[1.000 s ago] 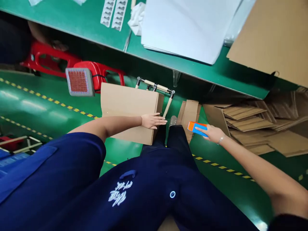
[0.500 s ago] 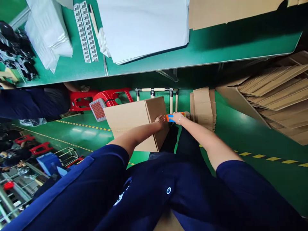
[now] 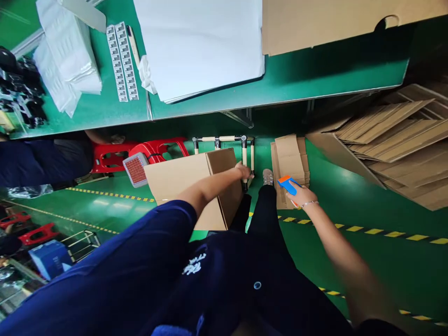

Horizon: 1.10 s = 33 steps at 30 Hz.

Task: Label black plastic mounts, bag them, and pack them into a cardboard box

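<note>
- The right hand (image 3: 303, 196) is closed around a small blue-and-orange tool (image 3: 289, 185), hard and smooth-looking, its blocky orange end pointing away from the wrist.
- The left hand (image 3: 244, 171) is blurred at the right side of a cardboard box (image 3: 182, 175); whether it touches the box or grasps anything, I cannot tell.
- That box, plain brown, flat-faced and crisp-edged, stands below the near edge of the counter (image 3: 297, 79), tilted in view; what carries it is hidden.
- Right behind the box rises a frame (image 3: 229, 138) of slim cream tubes with glossy black joints.
- On the floor (image 3: 336, 163), smooth, shiny and green, flat strips of cardboard (image 3: 289, 156) lie overlapping, partly behind the tool.
- Below the counter's near right corner, a wide carton (image 3: 336, 144) holds many folded cardboard pieces (image 3: 395, 140), layered at slants.
- Along the counter's near edge, around its middle, lies a stack of smooth white sheets (image 3: 203, 46), with a crumpled white wad (image 3: 147, 74) by its left edge.
- Farther left come two narrow gray strips (image 3: 122, 63) of stepped compartments, then limp, wrinkled plastic bags (image 3: 72, 60) and a jumble of black parts (image 3: 24, 93).
- A broad, notched cardboard sheet (image 3: 322, 23) covers part of the counter's right end.
</note>
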Motion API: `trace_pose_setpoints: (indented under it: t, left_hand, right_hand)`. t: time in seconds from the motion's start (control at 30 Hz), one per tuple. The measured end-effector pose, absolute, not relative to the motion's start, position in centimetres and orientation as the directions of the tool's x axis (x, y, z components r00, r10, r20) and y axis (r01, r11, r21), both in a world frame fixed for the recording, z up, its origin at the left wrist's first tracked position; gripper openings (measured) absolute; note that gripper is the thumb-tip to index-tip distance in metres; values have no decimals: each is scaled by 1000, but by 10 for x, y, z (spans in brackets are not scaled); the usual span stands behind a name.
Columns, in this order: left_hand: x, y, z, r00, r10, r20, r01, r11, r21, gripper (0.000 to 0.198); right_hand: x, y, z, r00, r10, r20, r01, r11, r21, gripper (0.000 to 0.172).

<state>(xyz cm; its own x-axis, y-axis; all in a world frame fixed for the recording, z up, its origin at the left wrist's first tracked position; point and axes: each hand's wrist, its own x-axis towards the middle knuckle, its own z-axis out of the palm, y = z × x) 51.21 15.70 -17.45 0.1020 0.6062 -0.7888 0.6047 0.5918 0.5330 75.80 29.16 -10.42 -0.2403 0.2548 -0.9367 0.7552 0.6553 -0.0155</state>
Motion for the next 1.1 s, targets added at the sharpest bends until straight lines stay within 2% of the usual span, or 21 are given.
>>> trace_pose_setpoints:
  t: [0.07, 0.13, 0.2, 0.27, 0.4, 0.53, 0.7, 0.9, 1.1]
  left_hand:
    - [486, 171, -150, 11, 640, -768, 504, 660, 557, 34]
    - [465, 168, -116, -50, 669, -742, 375, 701, 607, 36]
    - [455, 145, -78, -17, 688, -725, 232, 708, 667, 38]
    - [455, 110, -42, 60, 710, -701, 85, 696, 713, 42]
    - [459, 41, -2, 87, 762, -642, -158, 646, 747, 50]
    - [452, 1, 8, 55, 775, -630, -289, 616, 733, 40]
    - [422, -5, -7, -11, 746, -666, -285, 637, 717, 28]
    - [316, 46, -71, -251, 654, -713, -111, 712, 693, 23]
    - [300, 55, -110, -235, 592, -771, 124, 805, 581, 25]
  right_hand:
    - [767, 268, -65, -301, 355, -885, 781, 624, -16, 65]
    - [763, 232, -31, -429, 469, -772, 798, 598, -80, 68]
    - [749, 191, -2, -564, 541, -624, 773, 611, -169, 65]
    - [732, 153, 20, -648, 549, -527, 726, 656, -209, 57]
    - [701, 89, 49, -698, 579, -421, 689, 703, -175, 50]
    - [674, 42, 70, -657, 646, -388, 720, 691, -67, 51]
    - [644, 5, 98, -605, 667, -435, 738, 675, 9, 55]
    - [646, -18, 107, -520, 709, -477, 799, 601, 21, 62]
    - [638, -23, 90, -444, 709, -548, 827, 560, 55, 70]
